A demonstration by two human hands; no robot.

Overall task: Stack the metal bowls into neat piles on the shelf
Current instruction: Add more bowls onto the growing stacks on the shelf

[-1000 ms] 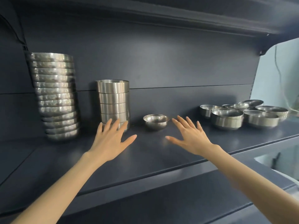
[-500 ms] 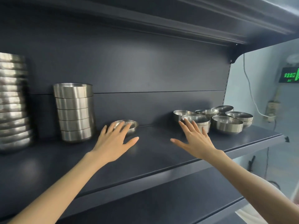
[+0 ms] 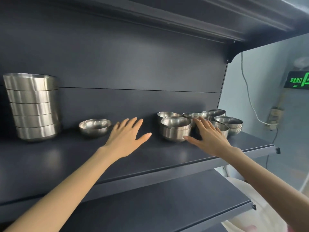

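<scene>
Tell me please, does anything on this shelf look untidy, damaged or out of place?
Nothing looks spilled or damaged. One small metal bowl stands alone on the shelf, apart from the tall stack on its left. At the right, a loose cluster of bowls sits crowded, some two deep, not in neat piles.

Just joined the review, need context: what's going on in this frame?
A person is sorting metal bowls on a dark shelf with bare hands. The left hand is open, palm down over the shelf, between a lone bowl and a loose cluster of bowls on the right. The right hand, also open, reaches into that cluster; whether it touches a bowl is unclear. Neither hand holds anything. One neat pile stands at the left.
</scene>
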